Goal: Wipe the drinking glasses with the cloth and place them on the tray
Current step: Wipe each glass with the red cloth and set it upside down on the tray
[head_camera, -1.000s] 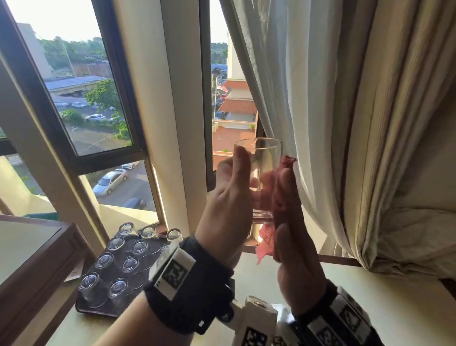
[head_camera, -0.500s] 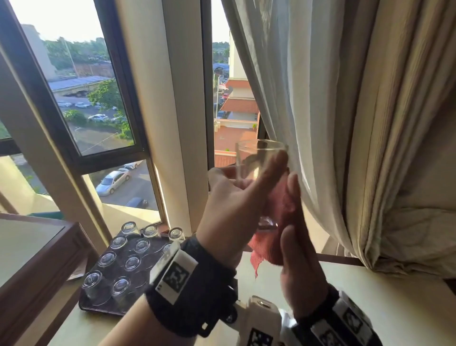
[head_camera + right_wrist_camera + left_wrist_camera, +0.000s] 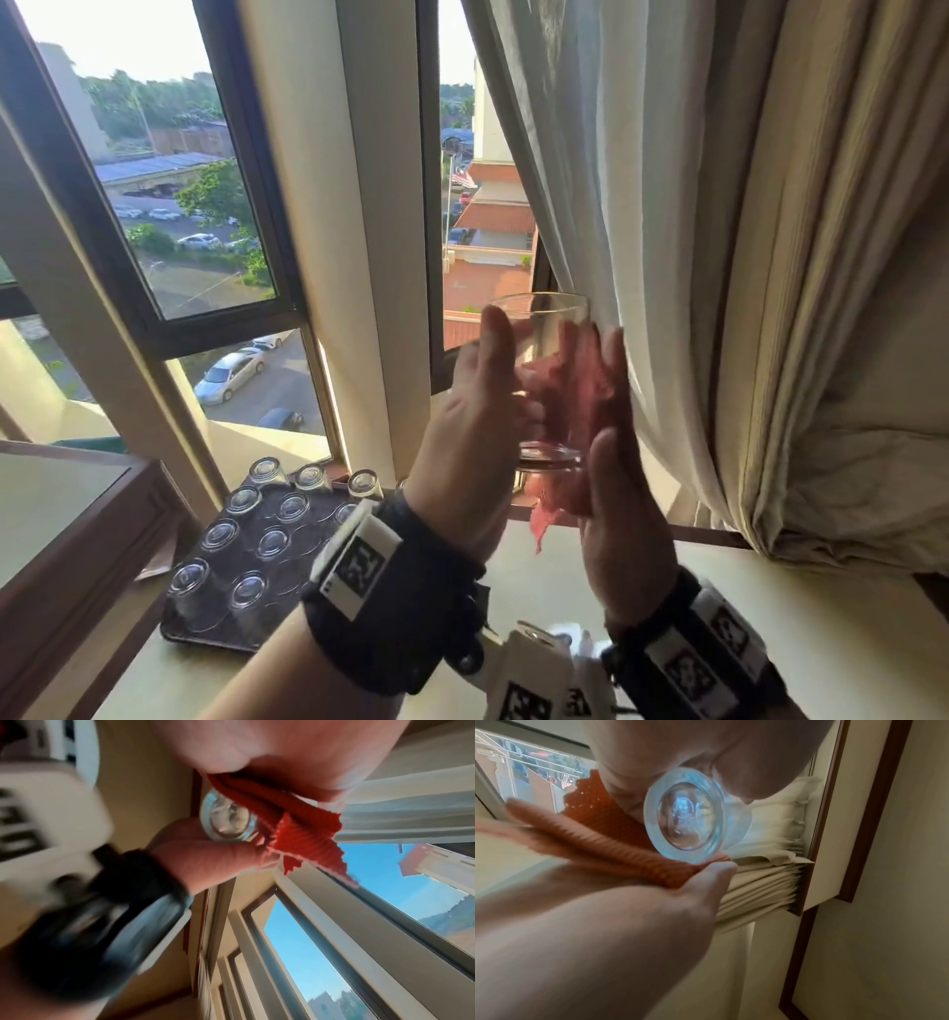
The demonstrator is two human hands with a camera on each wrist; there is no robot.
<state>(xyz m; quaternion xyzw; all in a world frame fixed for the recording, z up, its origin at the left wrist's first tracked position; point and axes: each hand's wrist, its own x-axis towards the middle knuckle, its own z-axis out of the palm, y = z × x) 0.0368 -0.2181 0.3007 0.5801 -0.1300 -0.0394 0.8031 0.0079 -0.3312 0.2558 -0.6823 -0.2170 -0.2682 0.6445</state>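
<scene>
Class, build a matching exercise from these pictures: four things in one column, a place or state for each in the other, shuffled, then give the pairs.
Things:
1. glass
2. cloth
3. tray
4. curtain

Places or states:
A. hangs at the right of the window
B. held up between both hands, mouth up
C. lies on the counter, bearing upturned glasses
D. red, pressed to the glass by the right hand

Pairs: 1-B, 2-D, 3-C, 4-A. The left hand holds the glass on its other side.
</scene>
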